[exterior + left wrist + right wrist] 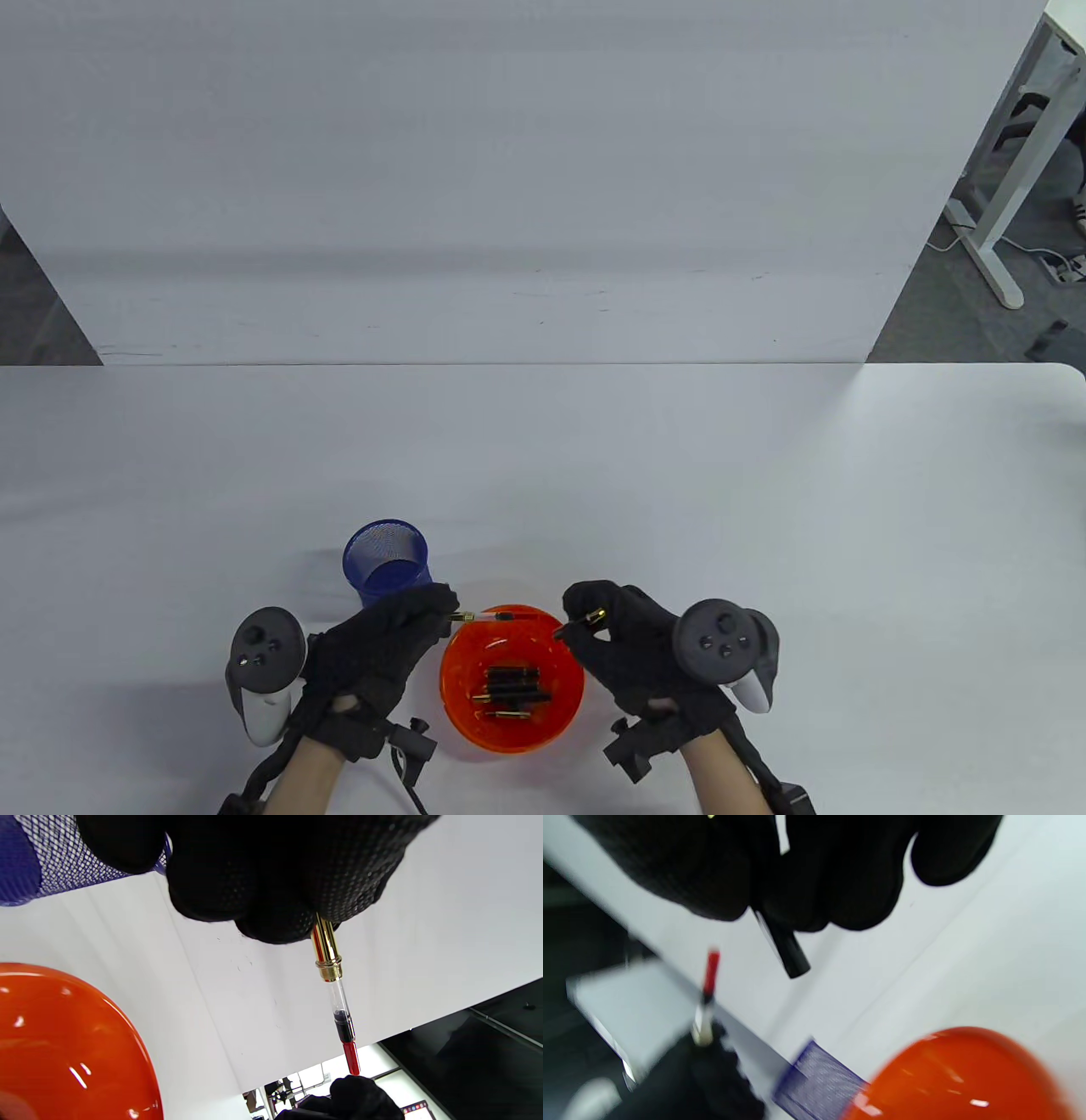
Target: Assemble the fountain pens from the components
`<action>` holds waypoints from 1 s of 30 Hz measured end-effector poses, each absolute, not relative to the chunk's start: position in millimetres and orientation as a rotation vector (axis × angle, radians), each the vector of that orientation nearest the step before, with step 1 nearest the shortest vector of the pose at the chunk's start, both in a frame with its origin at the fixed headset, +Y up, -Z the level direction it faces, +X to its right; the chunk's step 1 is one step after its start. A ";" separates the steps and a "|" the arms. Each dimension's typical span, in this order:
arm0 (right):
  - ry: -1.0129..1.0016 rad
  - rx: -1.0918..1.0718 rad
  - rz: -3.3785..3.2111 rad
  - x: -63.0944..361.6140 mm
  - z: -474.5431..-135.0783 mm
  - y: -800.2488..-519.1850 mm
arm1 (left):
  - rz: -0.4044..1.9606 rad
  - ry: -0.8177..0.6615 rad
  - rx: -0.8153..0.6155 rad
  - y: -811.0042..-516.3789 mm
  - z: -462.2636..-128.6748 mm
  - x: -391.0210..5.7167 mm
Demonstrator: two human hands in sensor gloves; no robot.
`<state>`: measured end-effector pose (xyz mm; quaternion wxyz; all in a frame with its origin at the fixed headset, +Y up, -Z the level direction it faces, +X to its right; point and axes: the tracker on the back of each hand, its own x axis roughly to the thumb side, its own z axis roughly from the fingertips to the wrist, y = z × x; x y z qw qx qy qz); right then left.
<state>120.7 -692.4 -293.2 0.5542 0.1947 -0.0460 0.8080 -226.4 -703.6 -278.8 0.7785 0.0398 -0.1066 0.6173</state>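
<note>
My left hand [399, 632] pinches the gold grip section of a pen front part [484, 615], with its clear ink converter [344, 1022] and red end pointing right over the orange bowl [462, 722]. It also shows, blurred, in the right wrist view [706, 997]. My right hand [607, 632] holds a black pen barrel [785, 946] with a gold ring [596, 615], a short way to the right of the converter's end. The two parts are apart. Several black and gold pen parts [512, 688] lie in the bowl.
A blue mesh pen cup [386, 564] stands just behind my left hand, left of the bowl; it also shows in the left wrist view [46, 861]. A white partition [509, 170] rises behind the table. A desk leg [1001, 204] stands at the far right.
</note>
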 end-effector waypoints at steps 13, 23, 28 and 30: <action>0.046 0.400 1.489 122.4 -302.7 -713.9 | 1.377 -0.207 0.067 -706.2 -278.7 -224.0; 0.102 0.437 1.511 109.1 -300.0 -714.6 | 1.373 -0.236 0.043 -706.0 -276.2 -215.3; 0.146 0.486 1.521 100.7 -298.1 -714.3 | 1.376 -0.282 0.016 -706.9 -274.6 -207.1; 0.165 0.502 1.547 94.9 -296.5 -714.9 | 1.368 -0.291 0.009 -707.7 -273.5 -201.9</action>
